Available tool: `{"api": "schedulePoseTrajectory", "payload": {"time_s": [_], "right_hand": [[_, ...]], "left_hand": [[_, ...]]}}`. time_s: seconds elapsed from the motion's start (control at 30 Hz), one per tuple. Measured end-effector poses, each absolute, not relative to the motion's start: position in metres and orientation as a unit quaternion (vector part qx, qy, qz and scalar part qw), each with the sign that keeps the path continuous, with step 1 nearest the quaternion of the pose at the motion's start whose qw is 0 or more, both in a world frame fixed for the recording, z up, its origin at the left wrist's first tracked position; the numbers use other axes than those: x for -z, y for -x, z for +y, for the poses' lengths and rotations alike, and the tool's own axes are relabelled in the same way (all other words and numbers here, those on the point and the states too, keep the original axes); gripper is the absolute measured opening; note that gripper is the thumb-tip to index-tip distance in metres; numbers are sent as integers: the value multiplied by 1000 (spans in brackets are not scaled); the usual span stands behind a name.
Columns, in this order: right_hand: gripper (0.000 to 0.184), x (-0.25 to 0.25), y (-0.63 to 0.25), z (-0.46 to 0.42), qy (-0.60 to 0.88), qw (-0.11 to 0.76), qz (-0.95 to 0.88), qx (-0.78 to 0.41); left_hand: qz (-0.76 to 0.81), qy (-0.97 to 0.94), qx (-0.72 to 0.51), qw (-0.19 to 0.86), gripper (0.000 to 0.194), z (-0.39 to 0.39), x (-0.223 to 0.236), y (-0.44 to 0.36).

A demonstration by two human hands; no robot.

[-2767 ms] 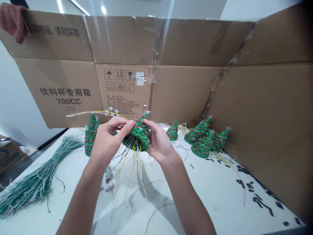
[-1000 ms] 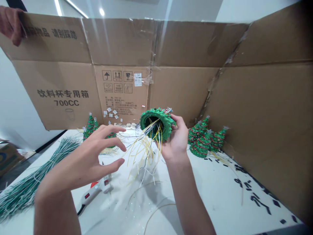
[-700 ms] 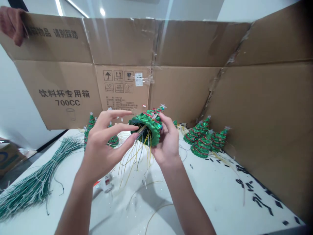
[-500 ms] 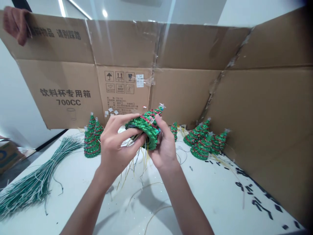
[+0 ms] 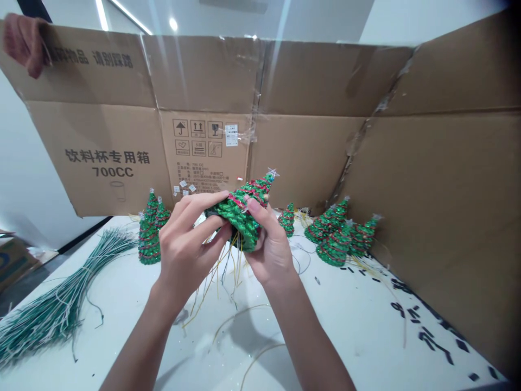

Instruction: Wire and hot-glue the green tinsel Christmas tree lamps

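Note:
Between my hands, above the white table (image 5: 317, 336), a small green tinsel Christmas tree (image 5: 244, 214) with red garland and a silver star is held tilted, its tip pointing up and right. My left hand (image 5: 195, 233) grips the base's left edge, fingers on the outside and some at the underside. My right hand (image 5: 271, 239) is wrapped round the tree's right side, thumb pressed on the front. Thin yellow and dark wires (image 5: 228, 266) hang from the open base. What the left fingertips touch under the base is partly hidden.
Similar trees stand at left (image 5: 150, 233), behind my right hand (image 5: 287, 220) and at right (image 5: 336, 244). A bundle of green and white wires (image 5: 69, 293) lies at left. Black scraps (image 5: 427, 339) lie along the right edge. Cardboard walls (image 5: 309, 157) enclose the back and right.
My left hand has shifted slightly left and down at the tree's base. My right thumb has moved left and down across the front, and the tree has turned a little.

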State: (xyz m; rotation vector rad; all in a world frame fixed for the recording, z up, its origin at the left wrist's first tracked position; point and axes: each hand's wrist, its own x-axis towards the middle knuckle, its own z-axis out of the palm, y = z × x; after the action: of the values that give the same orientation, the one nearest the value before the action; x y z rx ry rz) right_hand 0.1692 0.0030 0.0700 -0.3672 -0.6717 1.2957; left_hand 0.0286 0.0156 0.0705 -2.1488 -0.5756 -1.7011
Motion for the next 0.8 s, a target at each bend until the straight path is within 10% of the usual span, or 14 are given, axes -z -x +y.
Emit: {"api": "schedulePoseTrajectory", "payload": {"time_s": [0.8], "right_hand": [[28,-70,-163,-3,166,731,-308,-586]], "left_hand": [[-217,706,665,111,19,4,-67,-41]]}}
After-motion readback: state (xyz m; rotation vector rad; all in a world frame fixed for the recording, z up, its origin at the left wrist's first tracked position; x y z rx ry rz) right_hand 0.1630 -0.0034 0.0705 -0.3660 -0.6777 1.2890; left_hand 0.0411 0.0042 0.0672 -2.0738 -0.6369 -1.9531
